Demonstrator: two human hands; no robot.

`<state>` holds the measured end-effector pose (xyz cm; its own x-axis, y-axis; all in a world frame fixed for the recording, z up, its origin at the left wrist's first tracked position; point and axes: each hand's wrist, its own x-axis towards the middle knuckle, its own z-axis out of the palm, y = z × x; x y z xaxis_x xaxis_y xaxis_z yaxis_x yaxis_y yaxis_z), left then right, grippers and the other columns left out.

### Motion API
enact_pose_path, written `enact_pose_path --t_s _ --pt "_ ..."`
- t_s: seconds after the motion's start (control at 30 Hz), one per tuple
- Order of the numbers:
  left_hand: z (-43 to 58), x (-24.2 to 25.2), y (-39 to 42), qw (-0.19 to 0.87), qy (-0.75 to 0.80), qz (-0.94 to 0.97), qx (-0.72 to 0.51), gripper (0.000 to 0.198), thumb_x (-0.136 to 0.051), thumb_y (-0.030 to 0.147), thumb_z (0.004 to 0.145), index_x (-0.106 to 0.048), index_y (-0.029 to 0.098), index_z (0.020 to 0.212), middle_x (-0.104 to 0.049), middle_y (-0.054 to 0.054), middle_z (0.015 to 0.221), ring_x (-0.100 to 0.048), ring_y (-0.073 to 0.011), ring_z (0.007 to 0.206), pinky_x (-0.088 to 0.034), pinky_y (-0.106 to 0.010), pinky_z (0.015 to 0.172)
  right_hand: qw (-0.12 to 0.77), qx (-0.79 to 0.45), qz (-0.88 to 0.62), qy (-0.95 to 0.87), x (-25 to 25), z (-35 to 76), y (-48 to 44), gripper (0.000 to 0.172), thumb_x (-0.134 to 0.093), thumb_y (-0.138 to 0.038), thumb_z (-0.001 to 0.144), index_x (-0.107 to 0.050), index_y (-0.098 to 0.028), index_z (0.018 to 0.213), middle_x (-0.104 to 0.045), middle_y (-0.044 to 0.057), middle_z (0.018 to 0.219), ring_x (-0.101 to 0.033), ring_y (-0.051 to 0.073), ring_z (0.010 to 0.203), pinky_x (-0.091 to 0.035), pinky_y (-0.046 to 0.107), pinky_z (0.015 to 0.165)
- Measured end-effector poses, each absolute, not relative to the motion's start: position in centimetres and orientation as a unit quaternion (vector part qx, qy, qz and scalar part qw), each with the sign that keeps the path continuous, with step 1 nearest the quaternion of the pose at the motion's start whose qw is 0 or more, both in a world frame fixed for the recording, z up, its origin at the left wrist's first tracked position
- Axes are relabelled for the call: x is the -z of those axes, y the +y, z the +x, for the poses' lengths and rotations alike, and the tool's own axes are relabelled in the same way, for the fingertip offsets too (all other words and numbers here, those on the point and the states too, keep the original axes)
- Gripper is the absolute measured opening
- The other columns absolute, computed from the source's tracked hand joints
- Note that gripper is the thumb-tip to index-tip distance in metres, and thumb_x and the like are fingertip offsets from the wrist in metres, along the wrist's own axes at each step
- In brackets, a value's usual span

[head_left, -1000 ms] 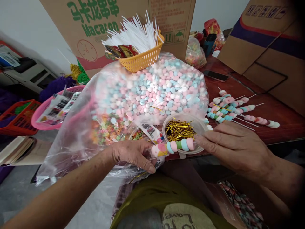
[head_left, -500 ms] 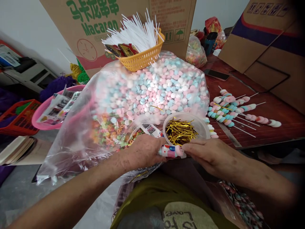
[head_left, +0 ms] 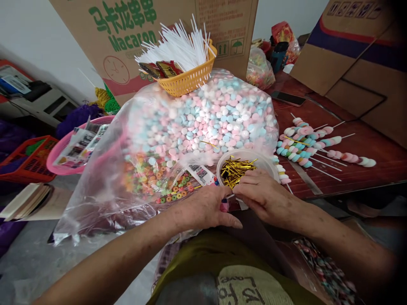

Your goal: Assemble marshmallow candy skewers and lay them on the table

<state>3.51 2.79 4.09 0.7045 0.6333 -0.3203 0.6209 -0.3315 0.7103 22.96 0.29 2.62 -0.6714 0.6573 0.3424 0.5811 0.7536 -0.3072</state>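
Observation:
My left hand (head_left: 208, 208) is closed around a candy skewer in a printed clear wrapper (head_left: 224, 206), its thumb sticking out to the right. Most of the skewer is hidden under the fingers; a printed end of wrapper (head_left: 202, 174) shows beyond the hand. My right hand (head_left: 269, 195) meets it from the right, fingertips pinched at the skewer's end, where a bit of white stick shows. Just behind the hands stands a round plastic tub (head_left: 270, 166) of gold twist ties (head_left: 235, 169), partly covered by the right fingers.
A big clear bag of pastel candies (head_left: 203, 123) fills the middle, with ring candies (head_left: 178, 190) at its near edge. On it rests a yellow basket (head_left: 187, 82) of white sticks. Finished candy skewers (head_left: 299, 146) and a phone (head_left: 288, 98) lie right; cartons (head_left: 178, 8) stand behind.
My right hand has moved left and up against the left hand, over the tub's near edge. The left thumb has stretched out, and less of the wrapped skewer shows.

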Motion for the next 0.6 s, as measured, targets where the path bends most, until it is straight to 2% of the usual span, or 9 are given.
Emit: enact_pose_path --t_s 0.07,0.1,0.13,0.2,0.23,0.3,0.37,0.43,0.6 --pt "1.8 -4.8 3.5 0.494 0.339 0.797 -0.073 0.068 -0.073 0.044 0.070 -0.045 0.026 0.131 -0.067 -0.004 0.103 -0.063 -0.0179 0.083 -0.046 -0.026 0.067 0.228 -0.096 -0.335 -0.909 -2.9 23.7 0.5 0.025 -0.041 -0.012 0.088 -0.058 -0.016 0.070 -0.056 0.004 0.066 -0.045 0.016 0.068 -0.028 0.030 0.064" --pt "0.8 -5.2 3.9 0.492 0.332 0.800 -0.085 0.075 -0.073 0.043 0.071 -0.039 0.028 0.136 -0.065 -0.006 0.109 -0.063 -0.0190 0.091 -0.046 -0.026 0.072 0.231 -0.098 -0.335 -0.908 -3.2 24.2 0.7 0.026 -0.040 -0.013 0.090 -0.058 -0.016 0.071 -0.057 0.004 0.067 -0.046 0.016 0.068 -0.029 0.030 0.065" --pt "-0.1 -5.5 4.2 0.469 0.336 0.814 -0.063 0.076 -0.074 0.042 0.070 -0.040 0.028 0.136 -0.064 -0.006 0.112 -0.062 -0.0204 0.096 -0.046 -0.027 0.075 0.233 -0.097 -0.337 -0.907 -3.5 24.7 0.7 0.027 -0.040 -0.014 0.090 -0.058 -0.017 0.072 -0.057 0.004 0.067 -0.047 0.016 0.068 -0.030 0.030 0.066" --pt "-1.6 -6.0 4.4 0.435 0.349 0.830 -0.007 0.059 -0.071 0.039 0.072 -0.051 0.025 0.126 -0.065 -0.005 0.106 -0.060 -0.0215 0.096 -0.046 -0.028 0.076 0.240 -0.087 -0.335 -0.907 -4.2 25.5 0.8 0.026 -0.040 -0.015 0.092 -0.058 -0.017 0.072 -0.057 0.003 0.066 -0.048 0.015 0.067 -0.032 0.030 0.066" --pt "-2.1 -6.0 4.2 0.449 0.349 0.822 0.019 0.048 -0.068 0.036 0.075 -0.056 0.023 0.120 -0.064 -0.004 0.102 -0.060 -0.0208 0.093 -0.046 -0.027 0.076 0.242 -0.076 -0.331 -0.909 -4.5 25.7 0.8 0.026 -0.041 -0.015 0.092 -0.058 -0.017 0.073 -0.057 0.003 0.066 -0.048 0.015 0.066 -0.032 0.030 0.066" --pt "-2.4 -5.7 3.8 0.548 0.334 0.766 0.044 0.034 -0.060 0.032 0.081 -0.057 0.020 0.112 -0.063 -0.004 0.096 -0.058 -0.0182 0.086 -0.046 -0.026 0.074 0.249 -0.037 -0.321 -0.913 -5.1 26.1 0.7 0.023 -0.042 -0.015 0.090 -0.059 -0.018 0.076 -0.059 0.003 0.068 -0.049 0.016 0.069 -0.033 0.031 0.067" --pt "-2.3 -5.2 3.3 0.667 0.305 0.678 0.051 0.033 -0.061 0.032 0.079 -0.056 0.017 0.108 -0.059 -0.003 0.089 -0.055 -0.0148 0.076 -0.046 -0.024 0.066 0.247 0.015 -0.315 -0.916 -5.5 26.2 0.5 0.020 -0.044 -0.014 0.088 -0.061 -0.020 0.081 -0.062 0.004 0.072 -0.051 0.019 0.078 -0.034 0.035 0.072" --pt "-1.9 -4.7 3.0 0.738 0.276 0.612 0.065 0.035 -0.068 0.031 0.073 -0.055 0.017 0.102 -0.055 0.000 0.080 -0.051 -0.0111 0.066 -0.044 -0.021 0.058 0.233 0.061 -0.309 -0.920 -5.7 26.1 0.3 0.020 -0.043 -0.014 0.087 -0.061 -0.023 0.084 -0.064 0.004 0.076 -0.051 0.021 0.084 -0.033 0.038 0.076" --pt "-0.9 -4.1 2.7 0.769 0.293 0.564 0.077 0.036 -0.071 0.036 0.073 -0.053 0.018 0.099 -0.048 0.006 0.057 -0.038 -0.0054 0.039 -0.030 -0.018 0.036 0.198 0.068 -0.290 -0.934 -5.2 25.1 0.4 0.023 -0.041 -0.011 0.088 -0.061 -0.022 0.084 -0.064 0.003 0.075 -0.050 0.020 0.080 -0.034 0.038 0.075"
